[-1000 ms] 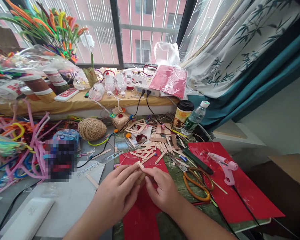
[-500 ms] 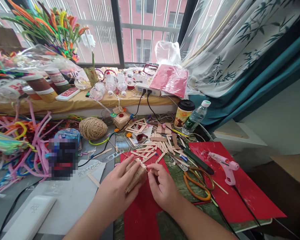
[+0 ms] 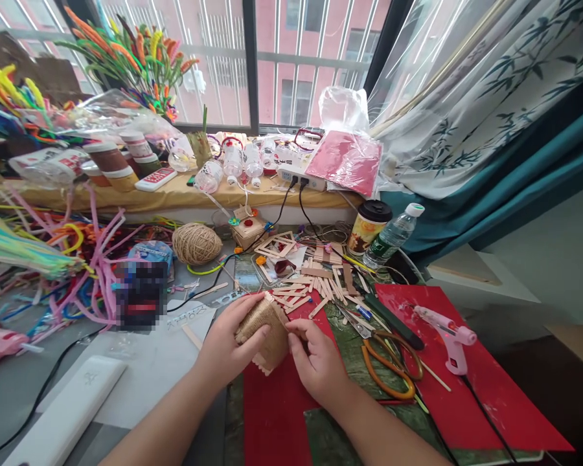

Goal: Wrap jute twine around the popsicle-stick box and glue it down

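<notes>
I hold the twine-wrapped stick piece in both closed hands, left and right; I judge the twine may slip loose if my grip relaxes.

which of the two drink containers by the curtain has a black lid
The paper coffee cup with the yellow-orange print has the black lid. The clear plastic water bottle leaning just to its right has a white cap and a green label.

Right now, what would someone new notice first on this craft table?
Both hands, left hand and right hand, grip a twine-wrapped stick piece at the centre. Right of them, a pink glue gun lies on a red sheet; bright pipe cleaners sprawl at left.
</notes>
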A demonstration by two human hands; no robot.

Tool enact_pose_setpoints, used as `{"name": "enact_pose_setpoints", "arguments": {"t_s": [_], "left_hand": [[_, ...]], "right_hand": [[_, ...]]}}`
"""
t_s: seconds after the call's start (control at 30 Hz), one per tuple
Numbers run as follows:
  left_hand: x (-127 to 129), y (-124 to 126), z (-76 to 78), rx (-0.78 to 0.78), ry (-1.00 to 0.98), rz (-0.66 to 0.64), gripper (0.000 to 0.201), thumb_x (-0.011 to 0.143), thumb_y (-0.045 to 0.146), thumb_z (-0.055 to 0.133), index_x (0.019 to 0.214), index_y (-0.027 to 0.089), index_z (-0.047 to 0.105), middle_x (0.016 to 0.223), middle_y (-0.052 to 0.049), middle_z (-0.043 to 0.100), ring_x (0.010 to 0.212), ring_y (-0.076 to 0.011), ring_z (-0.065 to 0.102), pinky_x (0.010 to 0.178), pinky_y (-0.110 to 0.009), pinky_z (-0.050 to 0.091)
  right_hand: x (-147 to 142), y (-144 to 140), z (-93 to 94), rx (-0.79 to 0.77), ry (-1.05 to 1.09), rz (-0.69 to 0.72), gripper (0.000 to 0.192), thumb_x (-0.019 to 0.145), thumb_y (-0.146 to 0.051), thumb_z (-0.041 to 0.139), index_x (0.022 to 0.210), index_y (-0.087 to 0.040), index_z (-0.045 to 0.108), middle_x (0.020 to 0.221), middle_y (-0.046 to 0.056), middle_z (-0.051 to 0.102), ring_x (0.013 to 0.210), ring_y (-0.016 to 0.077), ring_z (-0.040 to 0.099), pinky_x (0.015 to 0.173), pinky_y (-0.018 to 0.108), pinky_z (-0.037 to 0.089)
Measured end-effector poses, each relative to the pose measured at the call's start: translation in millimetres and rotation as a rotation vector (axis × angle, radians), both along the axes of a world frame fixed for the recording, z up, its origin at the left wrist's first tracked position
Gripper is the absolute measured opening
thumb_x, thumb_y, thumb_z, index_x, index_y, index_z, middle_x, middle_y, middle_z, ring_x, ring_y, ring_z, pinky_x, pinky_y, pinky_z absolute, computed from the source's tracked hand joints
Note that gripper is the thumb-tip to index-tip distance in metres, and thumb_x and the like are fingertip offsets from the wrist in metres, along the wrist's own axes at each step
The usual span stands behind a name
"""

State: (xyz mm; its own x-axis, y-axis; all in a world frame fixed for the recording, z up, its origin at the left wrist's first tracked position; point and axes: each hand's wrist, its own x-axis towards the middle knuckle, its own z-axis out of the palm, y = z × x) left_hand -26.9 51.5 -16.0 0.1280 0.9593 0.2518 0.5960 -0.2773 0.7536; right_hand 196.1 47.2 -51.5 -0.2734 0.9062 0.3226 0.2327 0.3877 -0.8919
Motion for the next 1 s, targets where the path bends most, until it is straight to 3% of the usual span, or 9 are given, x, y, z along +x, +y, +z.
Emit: {"name": "enact_pose_setpoints", "arguments": {"t_s": [0.3, 0.77, 1.0], "left_hand": [[-5.9, 10.4, -13.0, -0.279, -0.626, 0.199, 0.065, 0.087, 0.055, 0.076, 0.141, 0.021, 0.066, 0.139, -0.011, 0.072, 0.121, -0.033, 0.069, 0.094, -0.034, 0.057], [2.4, 12.6, -12.7, -0.372, -0.986, 0.254, 0.063, 0.079, 0.045, 0.087, 0.135, 0.021, 0.071, 0.129, -0.01, 0.077, 0.115, -0.03, 0.072, 0.086, -0.027, 0.057], [11.3, 14.0, -11.9, -0.599, -1.253, 0.203, 0.052, 0.081, 0.037, 0.082, 0.126, 0.013, 0.072, 0.114, -0.012, 0.081, 0.097, -0.0295, 0.079, 0.08, -0.031, 0.06]], "right_hand": [[2.2, 3.1, 1.5, 0.024, 0.051, -0.105, 0.014, 0.104, -0.023, 0.056, 0.114, -0.025, 0.066, 0.1, 0.004, 0.076, 0.088, 0.0185, 0.074, 0.08, 0.027, 0.059], [1.2, 5.6, -0.7, -0.084, 0.175, -0.092, 0.009, 0.104, -0.027, 0.058, 0.109, -0.023, 0.064, 0.093, 0.004, 0.072, 0.084, 0.0184, 0.07, 0.078, 0.028, 0.055], [1.5, 3.8, -0.5, -0.194, 0.318, 0.009, 0.015, 0.105, -0.037, 0.061, 0.102, -0.023, 0.064, 0.08, 0.0, 0.064, 0.068, 0.0147, 0.058, 0.064, 0.026, 0.047]]}}
